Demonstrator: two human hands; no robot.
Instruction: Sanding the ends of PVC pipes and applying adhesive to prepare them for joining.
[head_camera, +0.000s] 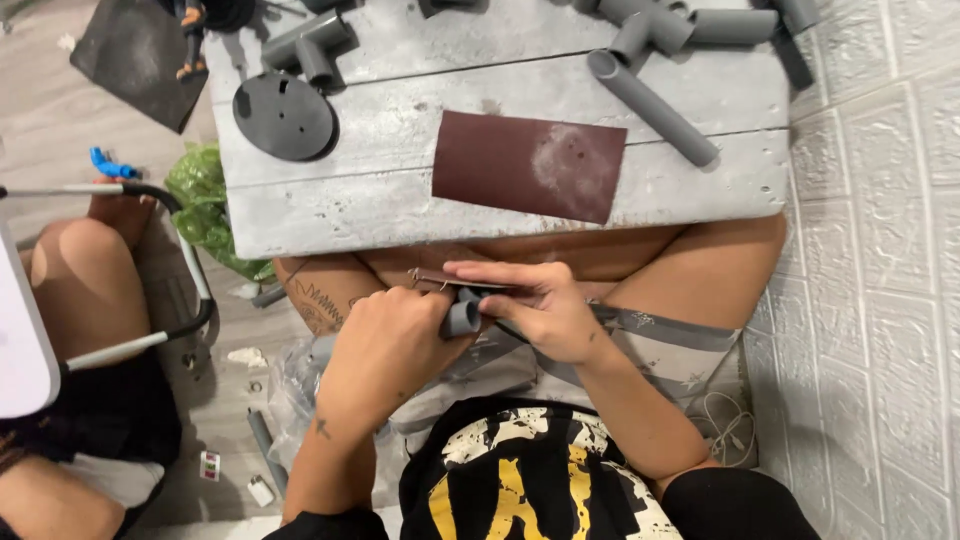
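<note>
Grey pipe fitting (461, 318), maroon sandpaper sheet (528, 165) — whitish scuff; pale grey board (330, 210).

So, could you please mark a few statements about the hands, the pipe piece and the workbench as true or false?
1. The left hand grips a short grey pipe piece. True.
2. The right hand presses a strip of sandpaper against it. True.
3. The sandpaper sheet on the bench is bright blue. False: it is dark reddish-brown, with a pale worn patch.
4. The round grey disc lies in the person's lap. False: it lies on the bench.
</note>
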